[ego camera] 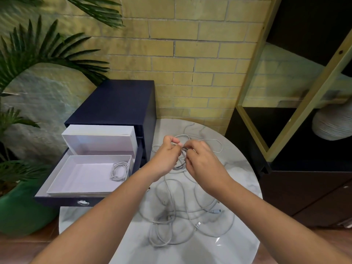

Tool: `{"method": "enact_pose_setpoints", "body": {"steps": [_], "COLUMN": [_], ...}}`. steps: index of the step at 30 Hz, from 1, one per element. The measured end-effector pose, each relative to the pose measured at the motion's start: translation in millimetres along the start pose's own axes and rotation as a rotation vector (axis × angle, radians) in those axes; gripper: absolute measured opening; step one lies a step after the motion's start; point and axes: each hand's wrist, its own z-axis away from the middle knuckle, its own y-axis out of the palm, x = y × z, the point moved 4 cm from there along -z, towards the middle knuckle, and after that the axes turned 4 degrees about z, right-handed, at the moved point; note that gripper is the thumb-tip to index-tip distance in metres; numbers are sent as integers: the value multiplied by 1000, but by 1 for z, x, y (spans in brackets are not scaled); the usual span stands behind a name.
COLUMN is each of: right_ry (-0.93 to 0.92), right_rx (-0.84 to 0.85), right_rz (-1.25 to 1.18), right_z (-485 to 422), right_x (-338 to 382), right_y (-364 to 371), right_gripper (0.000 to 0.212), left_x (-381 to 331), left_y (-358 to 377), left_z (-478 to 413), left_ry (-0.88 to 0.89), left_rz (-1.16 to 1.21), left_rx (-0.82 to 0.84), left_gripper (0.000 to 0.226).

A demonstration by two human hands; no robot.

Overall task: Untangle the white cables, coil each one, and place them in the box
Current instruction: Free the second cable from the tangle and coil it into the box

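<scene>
A tangle of white cables (182, 212) lies spread over the round marble table (238, 187). Above its far part, my left hand (165, 155) and my right hand (202, 159) meet, and both pinch a small coil of white cable (182, 161) that hangs between them. More loose cable (215, 143) lies behind my hands. To the left, the open white box (76, 180) sits in a pulled-out drawer, and one coiled white cable (119, 171) rests in its right end.
A dark blue drawer unit (118, 103) stands against the brick wall, with the box lid (99, 138) propped behind the box. A green pot (17, 212) with a palm is at the left. Dark shelving (304, 168) flanks the table on the right.
</scene>
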Motion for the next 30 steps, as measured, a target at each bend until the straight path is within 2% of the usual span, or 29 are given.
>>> {"method": "enact_pose_setpoints", "body": {"steps": [5, 9, 13, 16, 19, 23, 26, 30], "right_ry": [43, 93, 145, 197, 265, 303, 290, 236], "right_rx": [3, 78, 178, 187, 164, 137, 151, 213], "right_rz": [-41, -94, -106, -147, -217, -241, -227, -169], "right_z": [-2, -2, 0, 2, 2, 2, 1, -5], "right_x": [-3, -8, -10, -11, -13, -14, -14, -17], "right_y": [-3, -3, 0, -1, -4, -8, -10, -15], "right_gripper": [6, 8, 12, 11, 12, 11, 8, 9], "left_x": [-3, 2, 6, 4, 3, 0, -5, 1], "left_y": [2, 0, 0, -3, -9, -6, -2, 0], "left_z": [0, 4, 9, 9, 8, 12, 14, 13], "left_ry": [-71, -98, -40, 25, 87, 160, 280, 247], "left_rz": [131, 74, -34, -76, -193, -390, -628, -692], "left_rx": [13, 107, 190, 141, 45, 1, 20, 126], "left_gripper": [16, 29, 15, 11, 13, 22, 25, 26]}}
